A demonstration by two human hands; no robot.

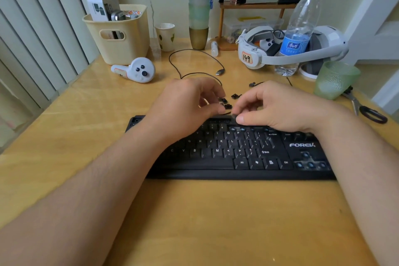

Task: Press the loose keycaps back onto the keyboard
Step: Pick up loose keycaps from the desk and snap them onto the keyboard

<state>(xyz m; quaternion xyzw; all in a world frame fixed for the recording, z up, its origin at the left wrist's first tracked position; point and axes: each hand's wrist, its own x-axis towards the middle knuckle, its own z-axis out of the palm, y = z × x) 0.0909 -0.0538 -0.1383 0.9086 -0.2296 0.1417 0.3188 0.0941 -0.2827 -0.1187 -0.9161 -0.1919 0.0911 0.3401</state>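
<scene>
A black keyboard (248, 157) lies on the wooden desk (205, 211), with blue switch stems showing where caps are off in the top row and at the arrow keys. Several loose black keycaps (235, 96) lie just behind it. My left hand (185, 106) hovers over the keyboard's top edge and pinches a small black keycap between curled fingers. My right hand (278, 107) rests over the upper right rows, thumb and forefinger pinching another keycap at the top row.
A white controller (138, 70) and a USB cable (194, 65) lie behind my hands. A headset (287, 47), a water bottle (299, 28) and a green glass (334, 80) stand at the right, scissors (367, 110) beside them. A cream basket (121, 34) stands back left.
</scene>
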